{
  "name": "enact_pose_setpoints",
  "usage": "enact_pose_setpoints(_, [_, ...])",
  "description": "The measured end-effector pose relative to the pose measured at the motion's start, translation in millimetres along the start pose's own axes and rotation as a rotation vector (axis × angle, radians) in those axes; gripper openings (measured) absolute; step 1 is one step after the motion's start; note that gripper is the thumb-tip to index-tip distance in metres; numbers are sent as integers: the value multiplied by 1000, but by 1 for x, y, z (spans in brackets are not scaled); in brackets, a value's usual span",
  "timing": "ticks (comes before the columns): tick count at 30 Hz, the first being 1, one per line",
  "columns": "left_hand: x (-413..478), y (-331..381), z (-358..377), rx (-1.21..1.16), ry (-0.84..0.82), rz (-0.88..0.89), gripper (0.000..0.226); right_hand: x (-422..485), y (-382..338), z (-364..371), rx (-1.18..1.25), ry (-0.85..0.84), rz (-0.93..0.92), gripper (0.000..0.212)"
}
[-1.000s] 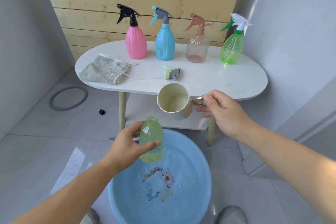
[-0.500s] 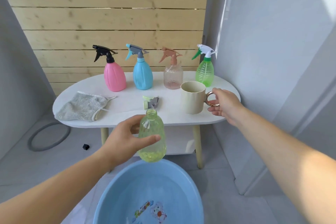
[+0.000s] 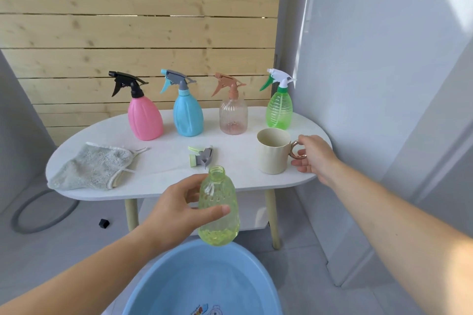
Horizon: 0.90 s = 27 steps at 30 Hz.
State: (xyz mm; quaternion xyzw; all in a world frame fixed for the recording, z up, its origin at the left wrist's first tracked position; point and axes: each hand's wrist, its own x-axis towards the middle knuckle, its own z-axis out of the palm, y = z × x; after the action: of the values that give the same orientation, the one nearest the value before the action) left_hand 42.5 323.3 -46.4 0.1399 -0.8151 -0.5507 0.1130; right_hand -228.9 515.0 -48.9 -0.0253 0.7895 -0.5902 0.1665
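Keep the bottle (image 3: pixel 218 208) upright in your gripping left hand (image 3: pixel 176 210) while your right hand (image 3: pixel 316 158), fingers curled round the handle of the mug (image 3: pixel 272 153), lets go gently.

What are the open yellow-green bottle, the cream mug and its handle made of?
Yellow-green bottle: probably thin plastic, glossy, translucent; moulded ribs, threaded neck. Cream mug: opaque, matte; ceramic or plastic, can't tell. Handle: shiny rose-gold, metal or metallic coating; bright highlights.

A household wash corner, perhaps a balcony. It has a pale wooden slat wall (image 3: pixel 128 33), grey floor tiles (image 3: pixel 64 250), and a small white table (image 3: pixel 166 169) with spray bottles (image 3: pixel 145 120), a mug (image 3: pixel 272 158) and a cloth (image 3: pixel 94 169).
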Motion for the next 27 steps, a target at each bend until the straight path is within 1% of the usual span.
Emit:
enact_pose_setpoints(5, [1, -5, -2, -1, -18, -18, 43, 0, 3, 2, -24, 28, -25, 26])
enact_pose_setpoints(9, [0, -6, -1, 12, -31, -21, 44, -2, 3, 2, -88, 63, -55, 32])
enact_pose_setpoints(11, [0, -6, -1, 14, -30, -20, 44, -4, 2, 2, -133, 91, -65, 37])
enact_pose_setpoints(13, [-1, -7, -2, 16, -28, -15, 43, -6, -2, 0, -238, 172, -104, 48])
enact_pose_setpoints(15, [-2, -5, -2, 14, -25, -13, 43, -13, -13, -1, -359, 296, -205, 52])
enact_pose_setpoints(17, [-4, -4, -5, 13, -20, -10, 41, -30, -31, 6, -403, 380, -374, 45])
enact_pose_setpoints(18, [-6, -4, -7, 11, -13, -10, 41, -40, -42, 14, -400, 389, -467, 38])
enact_pose_setpoints(19, [-8, -4, -10, 10, -5, -11, 40, -50, -53, 23, -394, 372, -554, 29])
enact_pose_setpoints(20, [-9, -5, -13, 7, 3, -13, 40, -59, -63, 35, -395, 322, -621, 21])
enact_pose_setpoints(21, [-11, -6, -17, 5, 12, -17, 40, -68, -72, 50, -410, 239, -662, 17])
enact_pose_setpoints(22, [-13, -7, -21, 3, 18, -20, 40, -73, -77, 64, -437, 132, -671, 18])
enact_pose_setpoints(24, [-18, -11, -28, 7, 27, -29, 40, -81, -79, 94, -498, -113, -619, 23])
enact_pose_setpoints(25, [-22, -13, -33, 9, 32, -36, 41, -82, -76, 109, -527, -213, -581, 22])
enact_pose_setpoints(26, [-25, -15, -37, 7, 32, -41, 41, -81, -70, 122, -559, -274, -548, 19])
enact_pose_setpoints(27, [-27, -17, -41, 8, 30, -44, 41, -77, -63, 132, -595, -300, -521, 17])
